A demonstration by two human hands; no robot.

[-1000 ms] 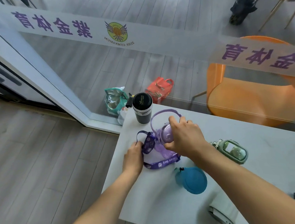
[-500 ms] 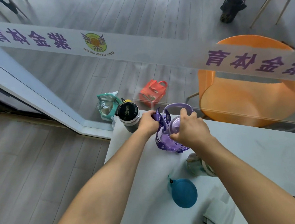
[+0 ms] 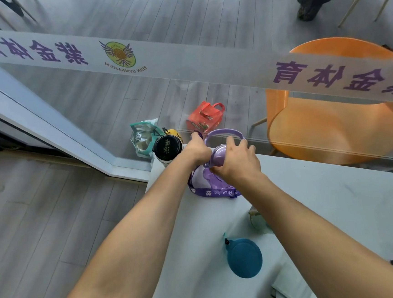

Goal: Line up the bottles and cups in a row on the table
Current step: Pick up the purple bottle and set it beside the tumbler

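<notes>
Both hands worked at the purple bottle (image 3: 212, 168), which stood upright near the far left corner of the white tabletop (image 3: 338, 203), close to the glass partition (image 3: 184, 74). The right hand (image 3: 236, 163) was clamped over the bottle's domed lid, fingers curled around its far side just below the raised loop handle (image 3: 222, 133). The left hand (image 3: 199, 148) was closed in a fist around the upper end of the bottle's purple lanyard strap (image 3: 214, 192), whose printed length looped down around the bottle's base onto the tabletop. Just left of the left hand, a black-lidded tumbler (image 3: 167, 147) stood at the table's corner, near the purple bottle but apart from it. Nearer the camera, a teal bottle (image 3: 244, 257) stood between the 2 forearms, seen from above. A pale green cup (image 3: 257, 220) was mostly hidden behind the right forearm. Beyond the glass, a red gift bag (image 3: 206, 118) and a teal foil bag (image 3: 142, 137) sat on the grey plank floor, with an orange chair (image 3: 331, 122) to the right.
</notes>
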